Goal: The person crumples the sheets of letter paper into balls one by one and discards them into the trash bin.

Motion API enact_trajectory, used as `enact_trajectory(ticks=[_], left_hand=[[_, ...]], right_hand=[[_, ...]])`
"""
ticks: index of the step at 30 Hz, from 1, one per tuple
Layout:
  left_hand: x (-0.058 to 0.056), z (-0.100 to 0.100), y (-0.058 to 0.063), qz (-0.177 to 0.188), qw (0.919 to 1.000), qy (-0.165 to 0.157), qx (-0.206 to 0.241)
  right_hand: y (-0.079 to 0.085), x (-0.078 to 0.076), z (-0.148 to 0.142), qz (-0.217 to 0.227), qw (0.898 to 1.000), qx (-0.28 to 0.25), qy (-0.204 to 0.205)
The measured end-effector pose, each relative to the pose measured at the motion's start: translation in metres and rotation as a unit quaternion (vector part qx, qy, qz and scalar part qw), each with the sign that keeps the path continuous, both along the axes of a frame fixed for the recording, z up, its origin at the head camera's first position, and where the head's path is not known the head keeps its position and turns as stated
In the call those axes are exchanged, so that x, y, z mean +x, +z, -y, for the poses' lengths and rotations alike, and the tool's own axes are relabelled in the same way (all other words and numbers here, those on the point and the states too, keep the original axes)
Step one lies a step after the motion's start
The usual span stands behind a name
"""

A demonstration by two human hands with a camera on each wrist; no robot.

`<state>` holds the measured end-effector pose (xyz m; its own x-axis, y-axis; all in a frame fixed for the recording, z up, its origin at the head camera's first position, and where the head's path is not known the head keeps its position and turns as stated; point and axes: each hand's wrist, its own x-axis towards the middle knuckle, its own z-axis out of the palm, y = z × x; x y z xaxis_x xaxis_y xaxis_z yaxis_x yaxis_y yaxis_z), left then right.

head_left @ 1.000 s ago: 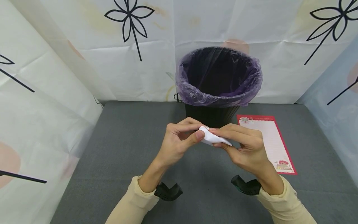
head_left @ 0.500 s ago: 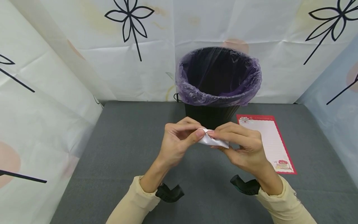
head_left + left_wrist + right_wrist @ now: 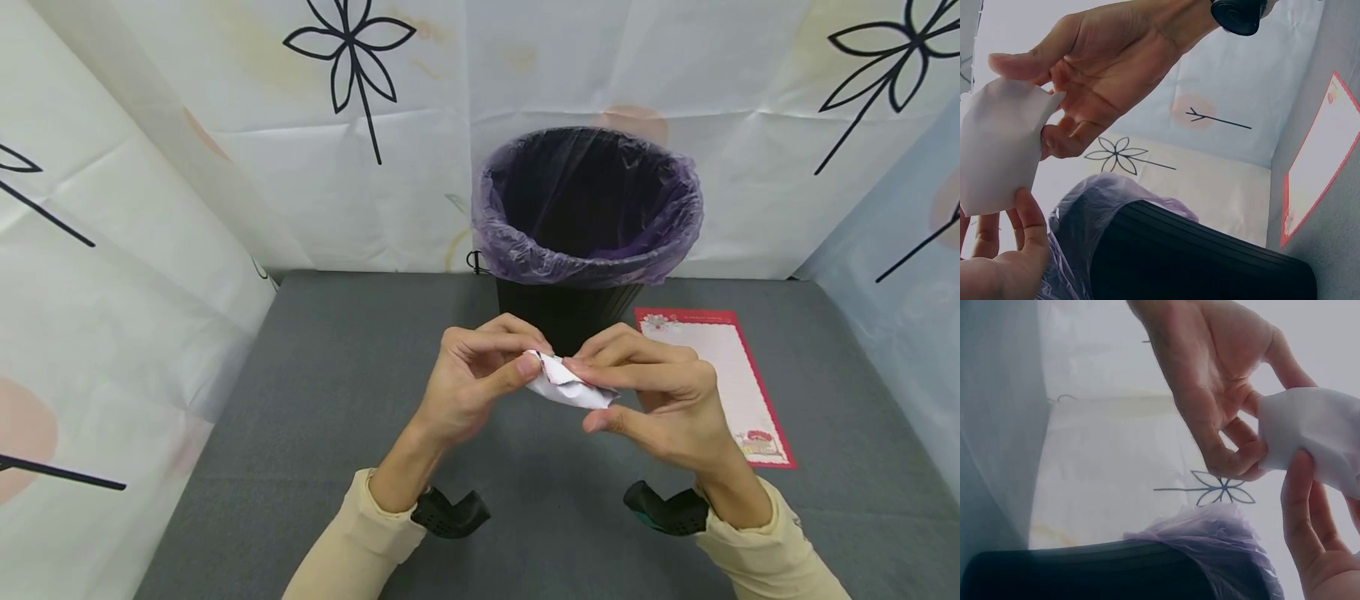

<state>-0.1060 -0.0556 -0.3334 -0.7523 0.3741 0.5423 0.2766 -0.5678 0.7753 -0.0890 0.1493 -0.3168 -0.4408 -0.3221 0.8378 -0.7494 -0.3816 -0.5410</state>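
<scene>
A crumpled, folded piece of white paper (image 3: 562, 385) is held between both hands, in front of the bin. My left hand (image 3: 476, 375) pinches its left end between thumb and fingers. The fingers of my right hand (image 3: 667, 387) press on its right end from above, and the right thumb lies just below its lower edge. In the left wrist view the paper (image 3: 1000, 147) shows its smooth underside, with the right hand (image 3: 1107, 69) above it and the left hand (image 3: 1010, 250) below. The right wrist view shows the left hand (image 3: 1210, 381) across the paper (image 3: 1307, 428).
A black bin (image 3: 566, 308) lined with a purple bag (image 3: 517, 250) stands behind the hands, at the back of the grey table (image 3: 337, 358). To the right lies a red-bordered lined sheet (image 3: 720, 367). White cloth (image 3: 225, 192) with drawn flowers surrounds the table.
The paper has turned in the fingers and now shows a creased, partly opened fold. The right thumb has come down away from the paper's edge; the left hand has barely moved.
</scene>
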Motion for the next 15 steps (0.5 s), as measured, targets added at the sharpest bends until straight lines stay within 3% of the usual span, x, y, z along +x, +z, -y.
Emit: enact_trajectory(ticks=[7,15], left_hand=[[0.0,-0.0002,-0.0014,0.005,0.9997,-0.02,-0.015],[0.002,-0.0027,0.0009,0.046,0.9988,0.006,-0.011]], right_hand=[[0.0009,-0.0033,-0.0014,-0.02,1.0,-0.006,-0.005],[0.0018,0.0006,0.0021,-0.016,0.999,0.004,-0.04]])
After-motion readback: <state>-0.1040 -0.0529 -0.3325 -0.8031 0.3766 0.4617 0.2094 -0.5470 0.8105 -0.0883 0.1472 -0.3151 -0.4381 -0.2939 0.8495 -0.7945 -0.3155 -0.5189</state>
